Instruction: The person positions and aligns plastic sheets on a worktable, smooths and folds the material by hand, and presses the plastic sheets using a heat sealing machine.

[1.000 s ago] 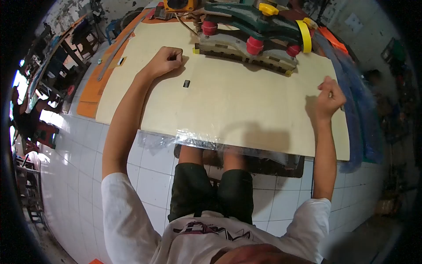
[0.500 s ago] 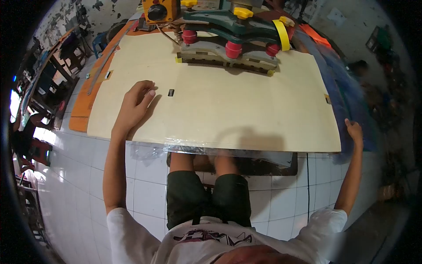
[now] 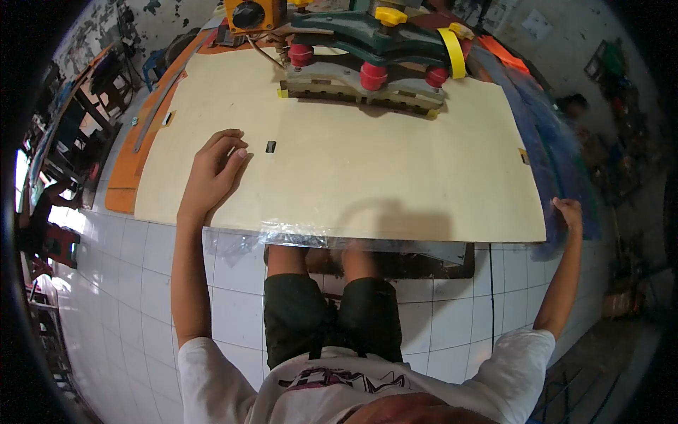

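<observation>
My left hand (image 3: 217,169) rests over the left part of a large cream board (image 3: 325,177), palm side down, its fingers loosely bent and the thumb apart, holding nothing. A small dark rectangular slot (image 3: 270,147) lies just right of its fingertips. Past the board's right edge, my right hand (image 3: 569,212) is closed at a bluish clear plastic sheet (image 3: 558,162) and appears to pinch it. The fingertips there are small and partly hidden. Clear plastic film (image 3: 296,234) shows along the board's near edge.
A green press head with red spacers (image 3: 374,74) stands over the board's far side. Beside it are an orange control box (image 3: 254,15) and a yellow tape roll (image 3: 452,53). A metal ruler (image 3: 157,116) lies on the orange tabletop (image 3: 127,177).
My right hand has come slightly nearer to me along the plastic sheet. My left hand keeps its place over the board, and the whole view has shifted a little.
</observation>
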The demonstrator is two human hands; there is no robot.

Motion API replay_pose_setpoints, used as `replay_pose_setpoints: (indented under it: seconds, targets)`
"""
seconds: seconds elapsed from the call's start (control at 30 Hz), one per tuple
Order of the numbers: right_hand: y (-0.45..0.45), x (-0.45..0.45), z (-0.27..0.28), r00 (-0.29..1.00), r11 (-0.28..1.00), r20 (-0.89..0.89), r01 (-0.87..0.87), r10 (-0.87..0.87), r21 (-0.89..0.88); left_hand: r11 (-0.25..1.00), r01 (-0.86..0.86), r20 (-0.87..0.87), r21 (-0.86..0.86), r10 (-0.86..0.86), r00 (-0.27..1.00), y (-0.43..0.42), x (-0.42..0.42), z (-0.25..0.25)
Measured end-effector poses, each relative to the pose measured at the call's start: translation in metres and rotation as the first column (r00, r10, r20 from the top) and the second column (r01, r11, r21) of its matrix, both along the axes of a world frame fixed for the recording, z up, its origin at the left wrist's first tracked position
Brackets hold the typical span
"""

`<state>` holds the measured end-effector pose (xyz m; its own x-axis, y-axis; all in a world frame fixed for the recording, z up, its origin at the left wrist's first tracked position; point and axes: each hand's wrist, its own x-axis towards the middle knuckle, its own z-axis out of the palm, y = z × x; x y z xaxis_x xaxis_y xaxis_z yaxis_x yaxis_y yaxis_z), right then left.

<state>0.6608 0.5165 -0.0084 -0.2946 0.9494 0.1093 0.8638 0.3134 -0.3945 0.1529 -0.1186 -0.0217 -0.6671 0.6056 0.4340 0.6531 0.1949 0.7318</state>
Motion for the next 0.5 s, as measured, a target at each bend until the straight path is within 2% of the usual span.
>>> replay_pose_setpoints:
  seconds: [0.03, 0.17, 0.23, 0.37, 0.43, 0.47, 0.5]
  targets:
    - [0.007, 0.006, -0.005, 0.990, 0.999, -0.130, -0.047, 0.045, -0.012, 1.000, -0.002, -0.009, -0.022, 0.001, 1.000, 0.000, 0.001, 0.002]
    - [0.022, 0.012, -0.008, 0.986, 0.998, -0.168, -0.028, 0.017, -0.059, 1.000, -0.004, -0.024, -0.025, 0.003, 1.000, -0.001, 0.002, 0.005]
    - [0.012, 0.006, -0.003, 0.986, 0.996, -0.143, 0.078, -0.082, -0.030, 0.997, -0.021, -0.071, -0.069, 0.016, 0.997, -0.001, 0.000, 0.003]
    - [0.025, 0.005, -0.007, 0.997, 0.998, -0.059, 0.057, -0.055, 0.030, 0.999, -0.019, -0.084, -0.046, 0.015, 0.996, -0.002, 0.002, 0.003]
    - [0.002, -0.007, 0.002, 0.984, 0.975, 0.053, 0.162, -0.171, 0.154, 0.995, -0.044, -0.074, -0.088, 0.038, 0.997, -0.002, 0.004, 0.006]
    - [0.000, -0.008, 0.001, 0.984, 0.975, 0.054, 0.162, -0.171, 0.153, 0.995, -0.044, -0.073, -0.089, 0.038, 0.997, -0.003, 0.003, 0.005]
    - [-0.001, -0.010, -0.001, 0.978, 0.953, 0.065, 0.174, -0.196, 0.248, 0.996, -0.036, -0.081, -0.082, 0.029, 0.996, -0.003, 0.003, 0.005]
